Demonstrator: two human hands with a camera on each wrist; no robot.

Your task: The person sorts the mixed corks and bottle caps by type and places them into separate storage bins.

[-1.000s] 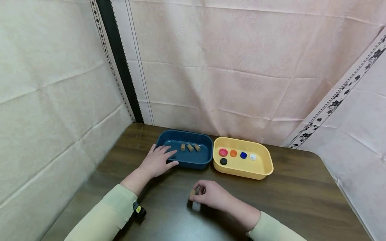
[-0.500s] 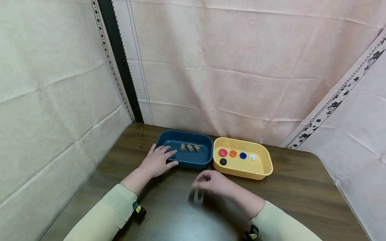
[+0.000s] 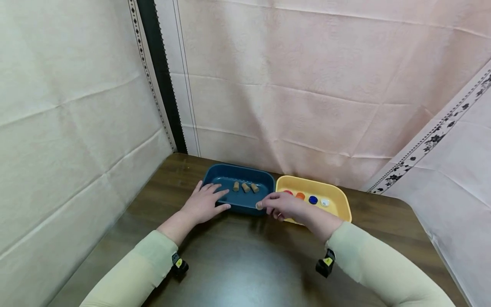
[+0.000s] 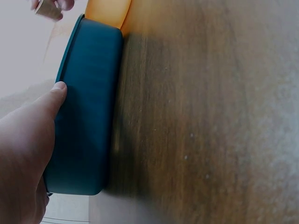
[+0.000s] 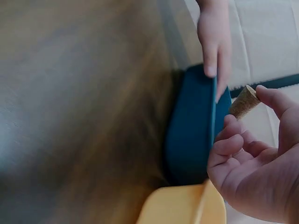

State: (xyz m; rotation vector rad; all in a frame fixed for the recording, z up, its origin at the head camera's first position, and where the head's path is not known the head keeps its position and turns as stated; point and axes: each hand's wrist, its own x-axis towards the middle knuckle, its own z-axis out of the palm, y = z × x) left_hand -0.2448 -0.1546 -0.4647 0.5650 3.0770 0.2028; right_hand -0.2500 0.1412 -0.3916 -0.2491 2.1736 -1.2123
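Note:
My right hand pinches a tan cork between thumb and fingertips. It is raised over the front right edge of the dark blue tray. In the right wrist view, the cork's tapered side shows plainly and the other fingers curl beneath it. My left hand rests on the front left rim of the blue tray, its fingers spread and reaching inside; the thumb touches the rim in the left wrist view. Three more corks lie inside the tray in a loose row.
Right beside the blue tray stands a yellow tray, partly covered by my right forearm. It holds an orange cap, a blue cap, a white cap and a partly hidden red one. Pale cloth hangs behind the wooden table.
My right hand has lifted the cork from the table's middle and carried it forward to the blue tray's front edge. The left hand stays on the rim. The head view has shifted slightly.

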